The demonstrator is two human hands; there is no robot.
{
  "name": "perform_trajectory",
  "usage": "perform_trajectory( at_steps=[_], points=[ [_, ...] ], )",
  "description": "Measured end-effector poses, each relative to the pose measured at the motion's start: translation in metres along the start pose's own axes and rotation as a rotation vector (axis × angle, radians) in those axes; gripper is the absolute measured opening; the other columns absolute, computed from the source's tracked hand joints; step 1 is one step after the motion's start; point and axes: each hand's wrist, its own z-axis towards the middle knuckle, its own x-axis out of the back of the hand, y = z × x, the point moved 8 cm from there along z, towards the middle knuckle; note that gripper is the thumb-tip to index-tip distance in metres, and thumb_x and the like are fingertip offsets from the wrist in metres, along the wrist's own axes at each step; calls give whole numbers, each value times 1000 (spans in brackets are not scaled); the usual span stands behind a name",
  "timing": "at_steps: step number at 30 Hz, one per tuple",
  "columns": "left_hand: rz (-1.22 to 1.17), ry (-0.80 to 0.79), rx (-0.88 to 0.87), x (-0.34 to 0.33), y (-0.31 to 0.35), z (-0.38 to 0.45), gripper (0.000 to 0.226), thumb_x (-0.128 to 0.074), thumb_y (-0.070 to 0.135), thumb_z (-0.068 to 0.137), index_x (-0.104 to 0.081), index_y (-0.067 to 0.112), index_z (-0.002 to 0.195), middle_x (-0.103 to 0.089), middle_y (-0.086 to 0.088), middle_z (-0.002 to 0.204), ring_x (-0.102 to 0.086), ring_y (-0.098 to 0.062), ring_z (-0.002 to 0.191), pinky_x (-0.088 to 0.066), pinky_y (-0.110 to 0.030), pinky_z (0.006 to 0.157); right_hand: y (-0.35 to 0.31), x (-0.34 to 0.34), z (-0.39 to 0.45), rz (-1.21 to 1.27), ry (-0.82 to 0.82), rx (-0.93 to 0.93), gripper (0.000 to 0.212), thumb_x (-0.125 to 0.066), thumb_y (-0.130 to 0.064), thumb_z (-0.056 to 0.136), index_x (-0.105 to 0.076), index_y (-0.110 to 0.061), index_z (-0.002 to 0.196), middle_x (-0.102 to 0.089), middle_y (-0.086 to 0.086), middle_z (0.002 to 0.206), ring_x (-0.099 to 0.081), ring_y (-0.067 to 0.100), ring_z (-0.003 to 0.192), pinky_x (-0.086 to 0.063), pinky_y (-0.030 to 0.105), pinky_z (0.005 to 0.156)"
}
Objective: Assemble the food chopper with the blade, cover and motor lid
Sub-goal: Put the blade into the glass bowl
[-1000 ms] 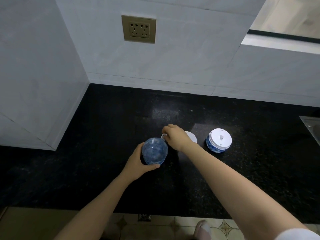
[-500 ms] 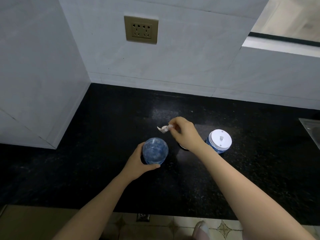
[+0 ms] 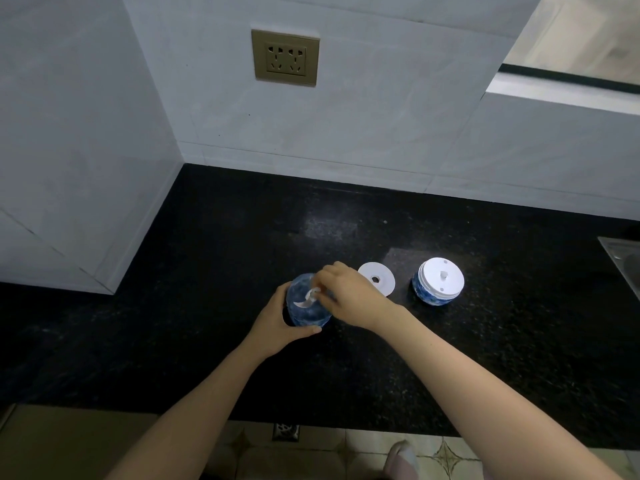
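A blue patterned chopper bowl (image 3: 304, 315) stands on the black counter (image 3: 207, 271). My left hand (image 3: 277, 320) wraps around its left side. My right hand (image 3: 349, 296) pinches the top of the white blade (image 3: 306, 299), which is inside the bowl's mouth. To the right lies the flat white cover (image 3: 377, 282), a disc with a centre hole. Further right sits the motor lid (image 3: 438, 285), upside down, with a white face, a small shaft and a blue patterned side.
A white tiled wall with a brass socket (image 3: 285, 57) runs behind the counter. A white block juts out at left (image 3: 86, 168). A metal sink edge (image 3: 623, 258) shows at far right. The counter's front edge runs below my forearms.
My right hand lifted the blade from beside the cover, carried it left and lowered it into the bowl. The cover is now uncovered. My left hand has kept hold of the bowl.
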Motion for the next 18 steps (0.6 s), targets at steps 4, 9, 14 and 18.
perform_trajectory(
  at_steps=[4, 9, 14, 18],
  points=[
    [14, 0, 30, 0, -1, 4, 100, -88, 35, 62, -33, 33, 145, -48, 10, 143, -50, -8, 128, -44, -31, 106, -1, -13, 4, -91, -85, -3, 17, -53, -13, 90, -62, -6, 103, -63, 13, 103, -52, 30, 94, -44, 41, 77],
    [-1, 13, 27, 0, -2, 3, 91, -89, 23, 67, -35, 36, 140, -52, 13, 137, -53, 5, 117, -43, -10, 89, 0, -25, 6, -126, -136, -17, 14, -54, -10, 89, -63, -5, 99, -64, 12, 105, -49, 30, 96, -34, 34, 72],
    [-12, 26, 39, 1, -3, 3, 92, -89, 22, 66, -36, 35, 140, -52, 14, 134, -52, -3, 120, -41, -12, 89, 0, -31, 12, -184, -167, -28, 16, -55, -11, 89, -69, -11, 97, -67, 7, 100, -48, 27, 97, -27, 30, 71],
    [-10, 15, 44, 0, -3, 4, 94, -89, 24, 67, -34, 37, 142, -50, 14, 137, -51, 1, 119, -40, -14, 92, -3, -28, 16, -267, -181, -22, 16, -54, -12, 90, -69, -10, 91, -67, 8, 97, -47, 27, 97, -25, 31, 71]
  ],
)
